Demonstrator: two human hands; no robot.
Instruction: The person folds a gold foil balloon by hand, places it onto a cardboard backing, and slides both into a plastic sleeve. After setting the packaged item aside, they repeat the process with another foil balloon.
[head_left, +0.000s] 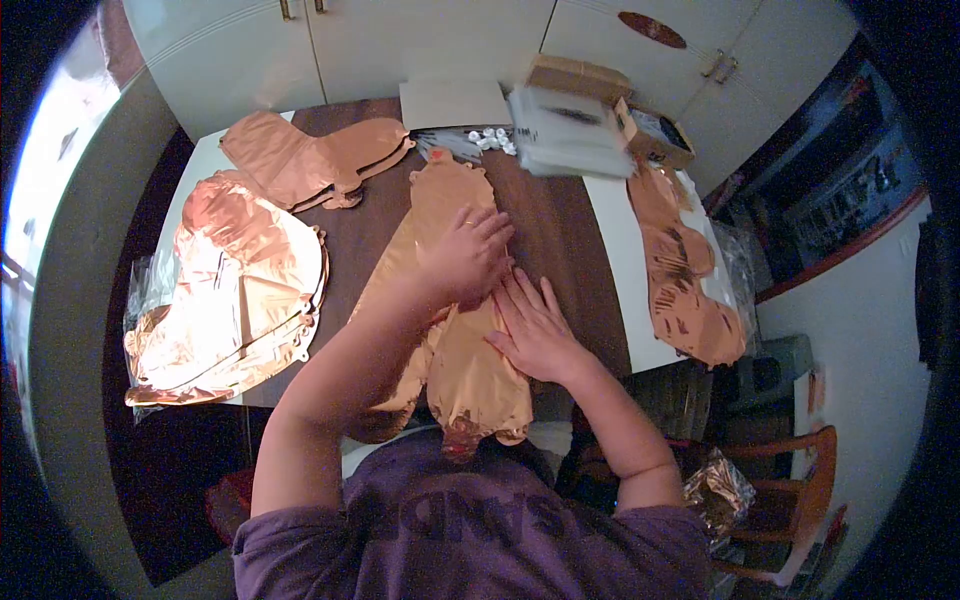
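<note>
On the left of the counter (585,250), a shiny foil pile (235,290) lay just below duller foil pieces (290,155). At the middle, the long foil shape (450,190) ran toward the person's shirt (470,530), partly covered by the left forearm (365,350) and the left hand (470,255), its fingers bent, whether pinching I couldn't tell, while the right hand (535,325) pressed flat, fingers spread. Beyond were small white rolls (492,140), clear plastic packets (570,130) and an open box (655,135), with copper foil pieces (690,270) at the right edge.
</note>
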